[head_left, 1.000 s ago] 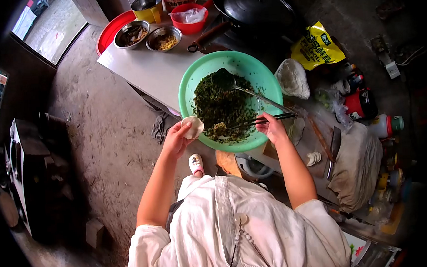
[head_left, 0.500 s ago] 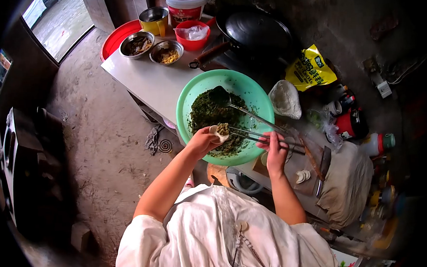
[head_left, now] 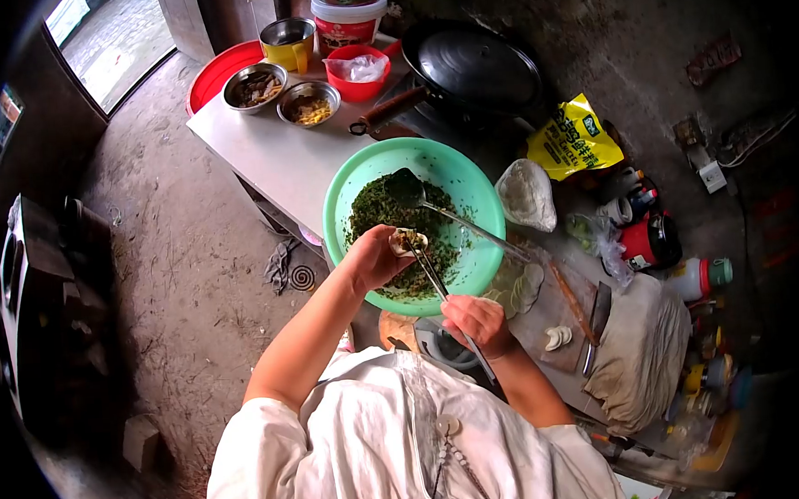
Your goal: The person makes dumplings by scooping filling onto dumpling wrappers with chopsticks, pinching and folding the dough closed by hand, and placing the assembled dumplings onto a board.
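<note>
Cupping an open, filled wrapper [head_left: 423, 243] in curled left fingers [head_left: 386, 240] over the green bowl [head_left: 474, 186], gripping chopsticks [head_left: 432, 275] tight in right fingers [head_left: 464, 310], with plenty of mix [head_left: 379, 205] left, pale pieces [head_left: 558, 338] alongside.

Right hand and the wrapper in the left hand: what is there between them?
In the head view, the chopsticks span from the right hand to the wrapper, their tips at its filling, over the green basin.
</note>
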A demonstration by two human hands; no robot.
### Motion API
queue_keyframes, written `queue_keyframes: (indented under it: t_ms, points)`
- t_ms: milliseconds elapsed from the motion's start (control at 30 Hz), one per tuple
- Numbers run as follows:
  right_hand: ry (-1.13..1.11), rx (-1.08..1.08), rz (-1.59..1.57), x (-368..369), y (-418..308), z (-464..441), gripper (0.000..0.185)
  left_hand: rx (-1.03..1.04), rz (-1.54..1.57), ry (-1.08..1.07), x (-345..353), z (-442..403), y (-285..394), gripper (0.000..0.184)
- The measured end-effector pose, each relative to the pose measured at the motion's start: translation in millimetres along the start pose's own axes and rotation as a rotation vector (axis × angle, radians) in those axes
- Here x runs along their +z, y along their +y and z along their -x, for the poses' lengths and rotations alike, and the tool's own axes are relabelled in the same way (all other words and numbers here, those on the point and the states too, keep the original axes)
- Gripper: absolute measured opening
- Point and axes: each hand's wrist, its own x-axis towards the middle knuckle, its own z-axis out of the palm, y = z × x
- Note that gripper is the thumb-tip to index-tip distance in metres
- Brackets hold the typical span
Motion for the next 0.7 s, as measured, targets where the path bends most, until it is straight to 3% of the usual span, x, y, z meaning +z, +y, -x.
queue_keyframes:
  t_ms: [167,233,267,300,367,433,467,600,700]
  points:
    - [-0.035,-0.055,-0.007,-18.8,-0.2,-9.0,0.020,0.004,0.035,-0.006,-9.0,-2.5,2.6,0.035]
    - [-0.031,-0.013,-0.128,-30.6,1.8,-9.4,0.019,0.021,0.110,-0.126,-10.6,1.6,4.2,0.042]
    - [0.107,0.012,-0.160,-32.1,5.5,-7.1,0.013,0.025,0.112,-0.125,-10.0,3.1,4.9,0.042]
    - [0.106,0.009,-0.163,-33.1,6.5,-3.7,0.013,0.043,0.108,-0.117,-1.7,9.7,7.8,0.047]
    - [0.573,0.730,-0.693,-35.7,6.5,3.6,0.016,0.063,0.106,-0.106,10.2,20.7,12.3,0.052]
    - [0.875,1.061,-0.868,-42.8,20.9,-12.8,0.023,0.052,0.024,-0.232,17.8,27.7,15.2,0.062]
    - [0.902,1.232,-1.004,-43.4,34.1,-7.9,0.023,0.053,0.022,-0.232,19.1,30.3,16.2,0.062]
    - [0.884,1.424,-1.328,-27.9,71.1,22.0,0.023,-0.089,-0.021,-0.312,22.2,36.2,19.0,0.067]
    - [0.851,1.372,-1.381,-18.9,74.8,25.2,0.024,-0.106,-0.019,-0.292,30.8,41.1,16.4,0.069]
